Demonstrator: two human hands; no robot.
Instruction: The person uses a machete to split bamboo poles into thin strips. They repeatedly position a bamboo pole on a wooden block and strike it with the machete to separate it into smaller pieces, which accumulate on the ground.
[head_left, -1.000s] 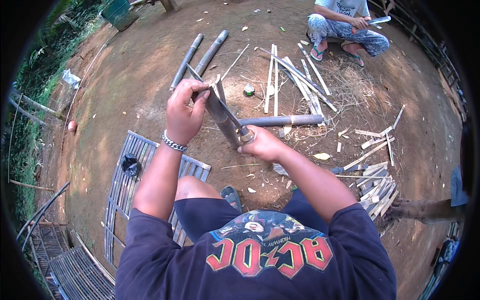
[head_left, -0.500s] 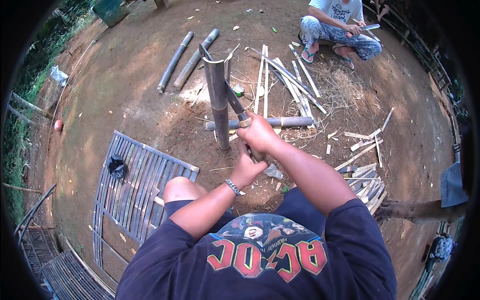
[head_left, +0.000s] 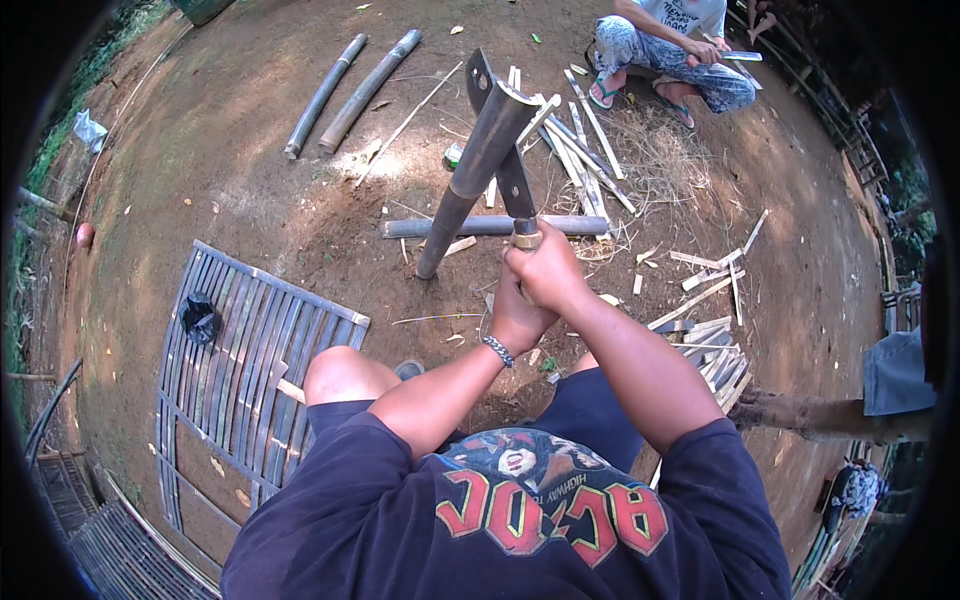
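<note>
Both my hands grip the handle of a machete (head_left: 515, 183), with a metal collar showing above the fingers. My right hand (head_left: 550, 266) is closed round the handle near the collar. Just below it, my left hand (head_left: 520, 318), wearing a chain bracelet, is closed on the lower handle. The dark blade passes behind a split bamboo piece (head_left: 470, 190), and its tip sticks out past the upper end. The piece leans to the right; whether the blade is wedged in it, I cannot tell. Beneath lies a bamboo pole (head_left: 565, 225), flat across the ground.
Two bamboo poles (head_left: 372, 92) lie at the far left. Split strips (head_left: 590, 165) and shavings are near a squatting person (head_left: 665, 60) with a blade in hand. A slatted bamboo panel (head_left: 265, 350) lies left, with a black bag (head_left: 200, 318) on it. Short offcuts (head_left: 715, 355) are piled right.
The bamboo piece has gone from near upright to leaning right, and its lower end has shifted. The machete and both my hands have moved right along with it.
</note>
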